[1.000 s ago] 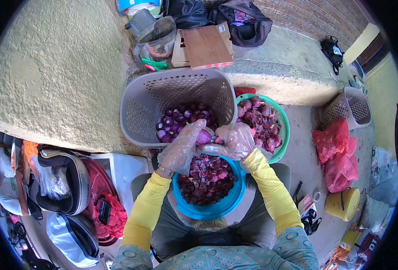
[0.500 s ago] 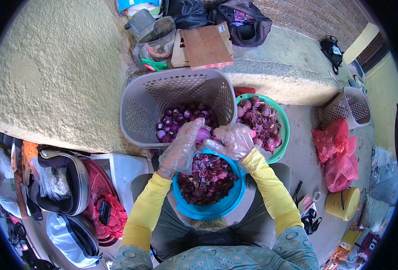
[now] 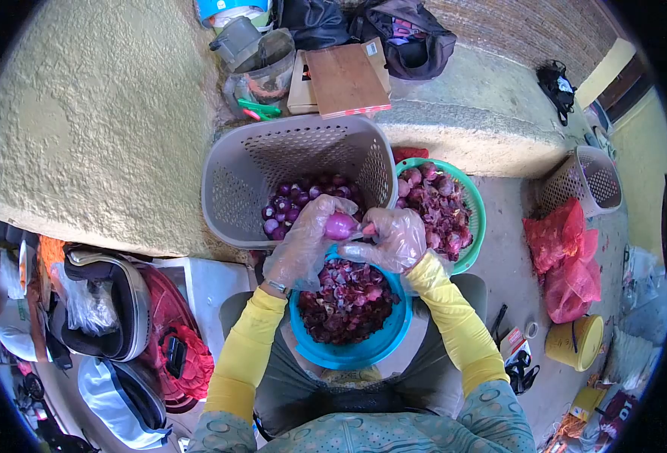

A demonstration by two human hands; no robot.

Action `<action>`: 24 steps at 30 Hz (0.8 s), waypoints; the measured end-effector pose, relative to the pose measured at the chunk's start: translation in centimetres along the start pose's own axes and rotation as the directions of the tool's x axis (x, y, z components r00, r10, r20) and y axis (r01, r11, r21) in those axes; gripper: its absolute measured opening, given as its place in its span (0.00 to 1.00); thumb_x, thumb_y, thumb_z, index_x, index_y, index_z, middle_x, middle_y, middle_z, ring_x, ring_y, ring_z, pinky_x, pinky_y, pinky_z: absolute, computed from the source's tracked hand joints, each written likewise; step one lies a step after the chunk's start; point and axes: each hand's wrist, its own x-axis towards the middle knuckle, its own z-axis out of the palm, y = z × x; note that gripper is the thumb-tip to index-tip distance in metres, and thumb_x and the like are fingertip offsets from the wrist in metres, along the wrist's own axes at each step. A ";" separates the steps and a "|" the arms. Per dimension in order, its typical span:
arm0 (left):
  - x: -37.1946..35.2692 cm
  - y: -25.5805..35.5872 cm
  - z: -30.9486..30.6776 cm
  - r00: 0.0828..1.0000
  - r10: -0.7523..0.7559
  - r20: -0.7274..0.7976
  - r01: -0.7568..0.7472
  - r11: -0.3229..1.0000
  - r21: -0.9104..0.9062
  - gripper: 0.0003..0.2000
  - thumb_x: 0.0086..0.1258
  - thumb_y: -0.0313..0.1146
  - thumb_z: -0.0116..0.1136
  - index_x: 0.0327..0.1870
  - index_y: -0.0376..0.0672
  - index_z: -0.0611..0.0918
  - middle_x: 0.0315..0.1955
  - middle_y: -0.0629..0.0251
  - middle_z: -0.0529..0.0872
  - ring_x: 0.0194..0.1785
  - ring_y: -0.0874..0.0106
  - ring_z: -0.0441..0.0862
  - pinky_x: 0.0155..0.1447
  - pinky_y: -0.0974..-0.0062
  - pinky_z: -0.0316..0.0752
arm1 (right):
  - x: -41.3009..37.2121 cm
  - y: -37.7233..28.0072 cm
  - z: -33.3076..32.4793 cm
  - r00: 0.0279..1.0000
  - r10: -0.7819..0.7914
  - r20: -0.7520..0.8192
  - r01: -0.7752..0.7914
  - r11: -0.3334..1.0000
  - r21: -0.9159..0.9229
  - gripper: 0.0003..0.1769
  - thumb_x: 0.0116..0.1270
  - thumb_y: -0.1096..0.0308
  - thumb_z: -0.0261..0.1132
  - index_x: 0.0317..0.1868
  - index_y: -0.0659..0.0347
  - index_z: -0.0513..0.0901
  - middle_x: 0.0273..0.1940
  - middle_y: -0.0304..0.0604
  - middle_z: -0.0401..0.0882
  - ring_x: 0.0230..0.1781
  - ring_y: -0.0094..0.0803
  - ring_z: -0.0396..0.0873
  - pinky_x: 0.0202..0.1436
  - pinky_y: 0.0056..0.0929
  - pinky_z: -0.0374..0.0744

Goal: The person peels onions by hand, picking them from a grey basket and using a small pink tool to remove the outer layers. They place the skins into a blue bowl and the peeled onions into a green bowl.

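My left hand point(image 3: 307, 240), in a clear plastic glove, is closed around a peeled purple onion point(image 3: 340, 226). Close to the onion's right end is my right hand point(image 3: 395, 240), gloved too, its fingers curled together. A small pinkish tip shows at those fingers; what they grip is too hidden to name. Below both hands, a blue basin point(image 3: 404, 321) between the knees holds dark onion skins point(image 3: 348, 302). Shiny peeled onions point(image 3: 281, 204) lie in the grey perforated basket point(image 3: 224, 177) just beyond. A green basket point(image 3: 478, 219) at the right contains unpeeled onions and loose skins point(image 3: 443, 204).
Red mesh bags point(image 3: 567, 260), a yellow bucket point(image 3: 575, 341) and another grey basket point(image 3: 581, 181) stand to the right. A brown board point(image 3: 348, 79) lies on a box behind the large basket. Bags point(image 3: 111, 302) and a white box point(image 3: 209, 291) are at the left.
The onion in my left hand is turned and shows more of its side. My right hand has shifted slightly and its fingers are curled near the onion's end.
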 end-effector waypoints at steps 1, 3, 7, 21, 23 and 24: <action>0.2 -0.2 -0.2 0.999 0.031 0.030 -0.032 0.998 0.046 0.20 0.85 0.53 0.49 0.50 0.43 0.80 0.56 0.60 0.81 0.57 0.68 0.79 0.63 0.63 0.78 | 0.0 0.0 0.0 0.998 0.023 -0.053 -0.022 1.000 0.019 0.33 0.50 0.31 0.78 0.28 0.55 0.82 0.22 0.44 0.81 0.23 0.48 0.84 0.28 0.44 0.80; 0.6 -0.7 -0.5 0.996 0.059 0.063 -0.065 0.994 0.091 0.19 0.85 0.52 0.49 0.49 0.43 0.80 0.56 0.60 0.81 0.57 0.69 0.78 0.65 0.65 0.76 | 0.0 0.0 0.1 0.998 0.024 -0.064 -0.023 1.000 0.017 0.33 0.50 0.31 0.79 0.27 0.54 0.82 0.22 0.44 0.81 0.23 0.48 0.84 0.28 0.43 0.79; 0.8 -1.3 -1.1 0.994 0.083 0.072 -0.092 0.986 0.136 0.20 0.84 0.53 0.50 0.48 0.43 0.80 0.56 0.62 0.81 0.57 0.71 0.78 0.66 0.68 0.74 | 0.0 0.1 0.0 0.999 0.020 -0.049 -0.020 1.000 0.003 0.31 0.51 0.32 0.79 0.28 0.53 0.82 0.24 0.44 0.82 0.24 0.47 0.84 0.28 0.44 0.79; -0.1 -0.6 0.5 0.967 0.250 0.039 -0.239 0.855 0.461 0.26 0.86 0.58 0.38 0.52 0.42 0.78 0.58 0.59 0.80 0.57 0.69 0.78 0.66 0.67 0.73 | 0.1 0.0 0.5 0.996 0.061 -0.060 -0.059 0.998 0.035 0.28 0.59 0.37 0.76 0.28 0.54 0.81 0.22 0.49 0.81 0.24 0.52 0.83 0.28 0.46 0.78; -0.1 -0.8 0.8 0.972 0.236 0.005 -0.223 0.911 0.347 0.26 0.87 0.57 0.35 0.52 0.41 0.78 0.58 0.58 0.80 0.57 0.69 0.79 0.66 0.66 0.73 | 0.1 0.1 0.8 0.994 0.088 -0.058 -0.083 0.992 0.093 0.28 0.59 0.38 0.76 0.28 0.56 0.80 0.22 0.51 0.80 0.24 0.55 0.83 0.27 0.47 0.78; 0.0 -0.9 0.8 0.972 0.237 0.006 -0.224 0.910 0.348 0.26 0.87 0.57 0.35 0.52 0.41 0.78 0.58 0.58 0.80 0.57 0.69 0.79 0.66 0.66 0.73 | 0.1 0.1 0.9 0.994 0.088 -0.058 -0.082 0.992 0.094 0.28 0.59 0.38 0.76 0.28 0.56 0.80 0.22 0.51 0.80 0.24 0.55 0.83 0.27 0.47 0.78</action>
